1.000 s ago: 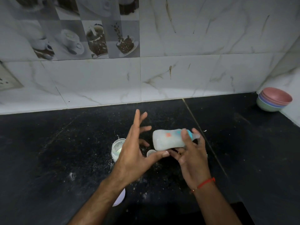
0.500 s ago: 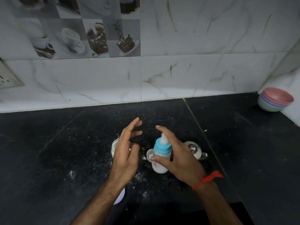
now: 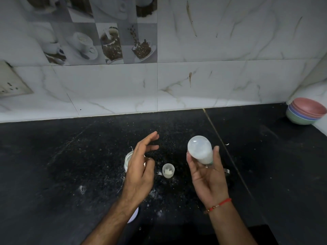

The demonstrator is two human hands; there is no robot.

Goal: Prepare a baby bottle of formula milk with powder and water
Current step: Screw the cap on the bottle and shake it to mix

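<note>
My right hand (image 3: 207, 177) grips the baby bottle (image 3: 200, 150) above the black counter (image 3: 70, 165). The bottle is tipped with its rounded base toward the camera, and white milk shows inside it; its teat end is hidden behind my fingers. My left hand (image 3: 140, 167) hovers to the left of the bottle with relaxed, spread fingers and holds nothing. Between my hands a small translucent scoop cup (image 3: 168, 171) with a bit of white powder sits on the counter. A glass jar of white powder (image 3: 127, 160) stands partly hidden behind my left hand.
Spilled powder speckles the counter around the scoop cup. A stack of coloured bowls (image 3: 305, 111) sits in the far right corner. A round white lid (image 3: 133, 215) lies under my left forearm. A metal object (image 3: 226, 171) peeks out behind my right hand. Tiled wall runs along the back.
My right hand has lifted the bottle from upright near the counter and flipped it, base now facing the camera. My left hand has stayed open beside it.
</note>
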